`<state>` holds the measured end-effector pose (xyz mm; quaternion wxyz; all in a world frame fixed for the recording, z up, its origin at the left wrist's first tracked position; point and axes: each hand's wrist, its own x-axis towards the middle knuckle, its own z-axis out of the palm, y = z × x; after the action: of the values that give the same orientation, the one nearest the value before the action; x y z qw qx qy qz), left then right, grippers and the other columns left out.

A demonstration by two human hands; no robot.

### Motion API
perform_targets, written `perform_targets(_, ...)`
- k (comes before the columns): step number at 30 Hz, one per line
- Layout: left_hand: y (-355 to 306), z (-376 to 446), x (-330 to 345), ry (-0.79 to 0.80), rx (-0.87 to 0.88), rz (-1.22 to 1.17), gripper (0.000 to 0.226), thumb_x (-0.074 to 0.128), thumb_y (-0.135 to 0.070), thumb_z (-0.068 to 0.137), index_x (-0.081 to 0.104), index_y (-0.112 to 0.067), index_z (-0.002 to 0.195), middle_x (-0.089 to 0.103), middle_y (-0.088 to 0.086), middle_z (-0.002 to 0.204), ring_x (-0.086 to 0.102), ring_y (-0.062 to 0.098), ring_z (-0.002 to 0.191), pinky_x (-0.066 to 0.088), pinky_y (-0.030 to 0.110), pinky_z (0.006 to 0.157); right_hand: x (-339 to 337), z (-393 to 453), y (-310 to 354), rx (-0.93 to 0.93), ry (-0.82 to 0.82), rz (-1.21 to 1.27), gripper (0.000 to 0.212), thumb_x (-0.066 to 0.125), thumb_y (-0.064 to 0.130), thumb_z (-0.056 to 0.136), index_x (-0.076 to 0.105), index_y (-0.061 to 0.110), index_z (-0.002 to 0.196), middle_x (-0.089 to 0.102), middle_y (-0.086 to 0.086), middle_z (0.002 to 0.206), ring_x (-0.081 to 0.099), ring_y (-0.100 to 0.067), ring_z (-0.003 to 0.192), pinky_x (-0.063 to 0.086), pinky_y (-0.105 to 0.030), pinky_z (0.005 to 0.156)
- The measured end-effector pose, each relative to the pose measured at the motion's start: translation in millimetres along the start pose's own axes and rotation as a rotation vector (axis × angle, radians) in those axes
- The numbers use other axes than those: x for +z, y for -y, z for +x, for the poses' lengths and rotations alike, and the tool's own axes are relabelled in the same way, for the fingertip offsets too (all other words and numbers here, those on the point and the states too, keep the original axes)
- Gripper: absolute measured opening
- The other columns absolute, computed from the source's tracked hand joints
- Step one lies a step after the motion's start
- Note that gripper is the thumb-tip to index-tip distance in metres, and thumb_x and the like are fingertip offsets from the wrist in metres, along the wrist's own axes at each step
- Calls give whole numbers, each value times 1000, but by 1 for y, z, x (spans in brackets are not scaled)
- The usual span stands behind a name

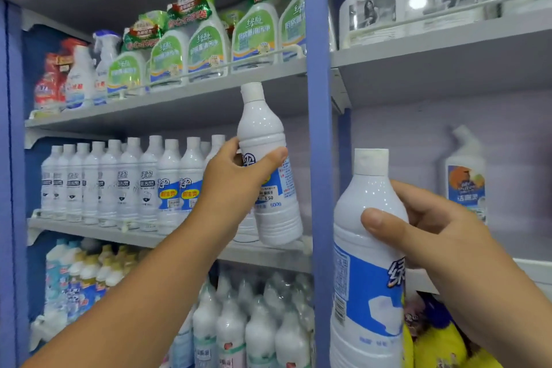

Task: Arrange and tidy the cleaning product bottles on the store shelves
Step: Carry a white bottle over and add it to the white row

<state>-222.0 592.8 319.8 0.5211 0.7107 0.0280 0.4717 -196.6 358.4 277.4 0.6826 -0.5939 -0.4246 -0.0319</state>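
My left hand (pixel 236 179) grips a white cleaner bottle (pixel 268 140) with a blue label, holding it tilted above the right end of the middle shelf (pixel 263 251). A row of several matching white bottles (pixel 125 179) stands on that shelf to the left. My right hand (pixel 424 233) holds a second, larger-looking white bottle (pixel 366 278) with a blue label, close to the camera in front of the blue upright post (pixel 319 98).
Green-labelled spray bottles (pixel 206 41) line the top shelf, red and white ones at its left. More white bottles (pixel 254 322) fill the lower shelf. In the right bay a single angled-neck bottle (pixel 466 176) stands; yellow packs (pixel 442 340) lie below.
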Motion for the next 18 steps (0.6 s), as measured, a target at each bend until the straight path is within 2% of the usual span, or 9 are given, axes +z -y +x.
perform_targets(2, 13, 23, 8, 13, 15, -5, 32, 84, -37, 81, 67, -29, 108, 77, -10, 94, 75, 5, 81, 57, 28, 68, 7, 1, 3, -16, -32, -20, 56, 86, 55, 48, 77, 46, 102, 80, 5, 97, 78, -14, 84, 56, -15, 60)
perform_targets(6, 40, 58, 24, 77, 11, -42, 35, 85, -37, 78, 65, -31, 106, 75, -10, 95, 75, 7, 83, 61, 32, 74, 22, 1, -1, -25, -130, -90, 85, 86, 78, 23, 77, 47, 103, 81, 1, 96, 78, -22, 81, 59, -27, 58)
perform_targets(9, 60, 78, 41, 197, 3, -51, 47, 88, -43, 72, 62, -32, 110, 75, -12, 97, 75, 8, 86, 62, 40, 83, 43, 8, 0, -38, -169, -117, 86, 87, 76, 19, 79, 47, 99, 81, 0, 94, 79, -18, 82, 58, -18, 58)
perform_targets(11, 71, 83, 53, 279, -6, -57, 50, 89, -44, 71, 59, -33, 109, 74, -12, 100, 74, 8, 88, 62, 39, 84, 57, 11, -1, -45, -182, -131, 84, 89, 74, 20, 79, 46, 98, 81, 0, 94, 79, -18, 82, 57, -17, 60)
perform_targets(13, 80, 82, 61, 342, -20, -78, 48, 88, -42, 73, 57, -35, 110, 72, -14, 100, 72, 3, 85, 60, 30, 77, 68, 15, -4, -44, -205, -171, 80, 91, 71, 23, 80, 46, 98, 81, 0, 93, 79, -16, 82, 57, -16, 60)
perform_targets(16, 89, 79, 67, 410, -1, -61, 47, 86, -41, 76, 54, -37, 110, 67, -21, 90, 63, -15, 67, 46, 9, 54, 83, 22, -9, -30, -232, -197, 63, 89, 53, 36, 80, 45, 97, 81, 1, 93, 78, -15, 82, 57, -16, 61)
perform_targets(18, 92, 80, 66, 450, 1, -65, 46, 84, -38, 80, 52, -35, 113, 62, -22, 87, 57, -21, 60, 40, 4, 45, 90, 29, -10, -23, -237, -223, 53, 84, 47, 46, 80, 43, 99, 81, 1, 93, 78, -14, 81, 56, -16, 59)
